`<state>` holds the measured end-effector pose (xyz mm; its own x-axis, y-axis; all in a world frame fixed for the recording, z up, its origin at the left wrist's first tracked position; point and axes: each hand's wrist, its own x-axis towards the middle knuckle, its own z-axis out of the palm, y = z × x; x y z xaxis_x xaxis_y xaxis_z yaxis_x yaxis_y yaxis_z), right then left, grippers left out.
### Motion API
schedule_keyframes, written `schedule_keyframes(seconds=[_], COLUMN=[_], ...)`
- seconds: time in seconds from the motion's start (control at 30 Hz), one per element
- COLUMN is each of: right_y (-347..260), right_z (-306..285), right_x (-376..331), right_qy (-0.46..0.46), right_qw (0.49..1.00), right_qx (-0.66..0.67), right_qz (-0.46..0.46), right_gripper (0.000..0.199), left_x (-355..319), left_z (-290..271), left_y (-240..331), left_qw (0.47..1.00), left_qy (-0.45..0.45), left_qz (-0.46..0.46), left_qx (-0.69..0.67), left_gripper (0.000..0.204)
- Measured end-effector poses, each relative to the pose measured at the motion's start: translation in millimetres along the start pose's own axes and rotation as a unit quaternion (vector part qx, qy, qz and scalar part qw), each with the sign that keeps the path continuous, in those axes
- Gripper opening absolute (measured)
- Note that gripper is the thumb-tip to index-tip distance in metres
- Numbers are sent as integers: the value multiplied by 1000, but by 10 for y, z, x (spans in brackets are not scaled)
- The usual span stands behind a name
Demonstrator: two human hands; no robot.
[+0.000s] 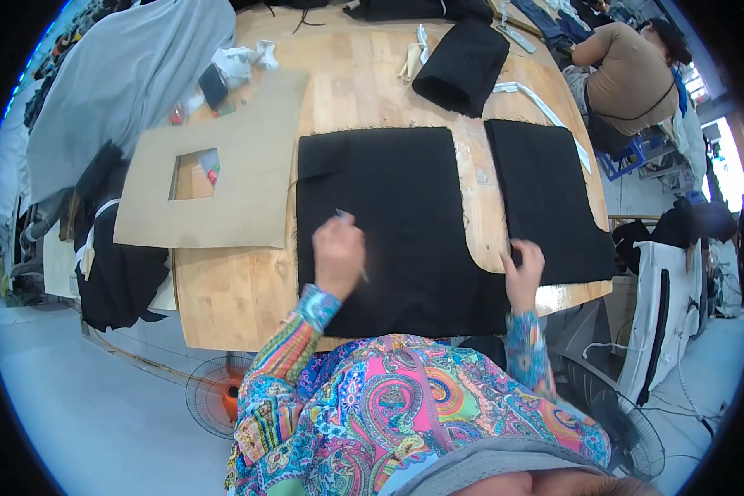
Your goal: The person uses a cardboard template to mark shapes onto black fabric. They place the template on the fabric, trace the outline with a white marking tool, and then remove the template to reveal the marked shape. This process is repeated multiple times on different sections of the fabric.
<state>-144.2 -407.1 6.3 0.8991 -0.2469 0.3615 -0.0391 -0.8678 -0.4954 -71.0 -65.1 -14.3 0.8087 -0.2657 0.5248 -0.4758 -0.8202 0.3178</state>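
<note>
A large black fabric panel [388, 190] lies flat on the wooden table in front of me, its lower right side cut in a curve. Over its left part, my left hand [339, 252] is closed round a thin, pale pen-like tool [365, 274], whose ends stick out above and below the fist. To the right lies a stack of black fabric pieces [546, 198] with a similar curved cut. At this stack's lower left edge, my right hand [524, 271] touches the cloth, thumb and forefinger apart.
A beige card template [248, 165] with a square window overlaps the table's left part. Folded black cloth [463, 66] and white strips [525, 93] lie farther back. Grey cloth [140, 83] drapes at the far left. A person [628, 78] sits at the far right. Fans stand below.
</note>
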Motion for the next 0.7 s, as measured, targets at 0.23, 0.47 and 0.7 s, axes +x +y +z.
schedule_keyframes(seconds=[0.23,0.47,0.7], right_y=[-178,-282,-47], right_z=[1578,2101,2180], right_x=[1663,1760,1768], right_qy=[-21,1,51], right_qw=[998,1000,995], right_qx=[55,3,24], right_qz=[-26,27,-79], right_gripper=[19,15,20], left_x=[-244,-399,-233], left_z=[516,671,501], left_y=[1358,1456,1453], left_qw=[827,839,829], left_qy=[-323,-333,-360], left_qz=[241,260,247], left_qx=[-393,-344,-348], left_gripper=[23,13,11])
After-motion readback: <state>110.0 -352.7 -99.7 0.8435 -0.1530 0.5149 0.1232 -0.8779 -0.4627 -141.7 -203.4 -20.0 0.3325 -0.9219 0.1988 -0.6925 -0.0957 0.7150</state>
